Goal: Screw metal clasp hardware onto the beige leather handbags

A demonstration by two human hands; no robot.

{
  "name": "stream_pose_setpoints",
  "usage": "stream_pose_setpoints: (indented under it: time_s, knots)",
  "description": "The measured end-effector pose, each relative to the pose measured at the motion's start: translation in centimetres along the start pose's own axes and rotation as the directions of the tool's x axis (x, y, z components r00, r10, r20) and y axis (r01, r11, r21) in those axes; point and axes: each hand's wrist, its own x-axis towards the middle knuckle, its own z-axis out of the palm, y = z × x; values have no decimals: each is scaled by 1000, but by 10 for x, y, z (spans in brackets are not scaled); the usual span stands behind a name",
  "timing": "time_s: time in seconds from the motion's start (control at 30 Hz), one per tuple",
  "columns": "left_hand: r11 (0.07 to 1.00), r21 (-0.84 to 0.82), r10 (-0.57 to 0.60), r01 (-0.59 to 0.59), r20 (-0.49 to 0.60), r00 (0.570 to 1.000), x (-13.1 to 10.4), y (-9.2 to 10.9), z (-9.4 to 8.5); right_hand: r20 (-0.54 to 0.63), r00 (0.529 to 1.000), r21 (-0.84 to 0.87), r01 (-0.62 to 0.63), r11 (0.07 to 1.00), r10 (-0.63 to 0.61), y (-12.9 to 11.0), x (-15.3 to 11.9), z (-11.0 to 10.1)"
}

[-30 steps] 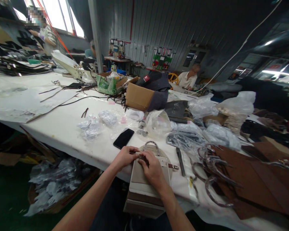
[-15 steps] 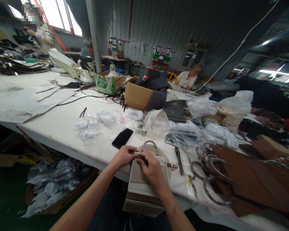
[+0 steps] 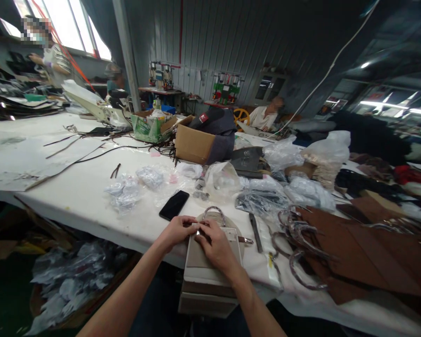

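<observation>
A beige handbag [image 3: 212, 275] lies on its side at the table's front edge, its lower part jutting over my lap. Its curved, patterned handle [image 3: 215, 209] stands up at the far end, and a brown strap with a metal tip [image 3: 246, 240] sticks out on the right. At the bag's far left corner, my left hand [image 3: 176, 230] is closed in a pinch; what its fingertips hold is hidden. My right hand [image 3: 214, 244] rests over the bag, its fingers closed on a small shiny metal piece [image 3: 198, 232] at that same corner. Both hands' fingertips nearly meet.
A black phone [image 3: 174, 205] lies beyond my left hand. To the right are a dark flat tool [image 3: 256, 232], several loose curved handles [image 3: 303, 271] and brown bag panels [image 3: 365, 248]. Plastic wrapping [image 3: 124, 192] and a cardboard box [image 3: 192, 144] sit farther back. Other people work in the background.
The view has shifted slightly, so the scene sits farther left. My hands stay at the bag's corner; the right fingers have shifted and the shiny metal piece now shows between them.
</observation>
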Motion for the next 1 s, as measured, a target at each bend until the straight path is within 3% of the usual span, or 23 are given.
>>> stream_pose_setpoints:
  time_s: [0.1,0.17,0.23,0.33,0.67,0.87,0.93,1.0]
  knots:
    - [999,43,-9,10,-34,999,0,1,2,-185,983,-30,-3,1000,-2,-1,-9,-18]
    - [997,73,-8,11,-41,999,1,1,2,-310,950,-99,-76,992,42,1,-18,-36]
    - [994,109,20,-17,-32,999,2,1,1,-322,941,-183,-168,969,103,3,-27,-53]
    - [989,136,60,-57,-15,998,2,2,-2,-244,959,-276,-214,937,147,6,-39,-65]
    - [991,136,14,-15,9,1000,1,11,1,-142,964,-613,-264,745,224,6,-35,-38]
    - [977,208,-37,50,-67,997,10,11,12,-202,973,-783,-229,578,113,5,-39,-17]
    - [970,236,-40,60,-91,995,12,10,14,-194,976,-784,-217,582,102,-2,-42,-16]
    - [967,247,-34,57,-97,995,11,11,15,-134,986,-710,-162,685,95,-7,-43,-25]
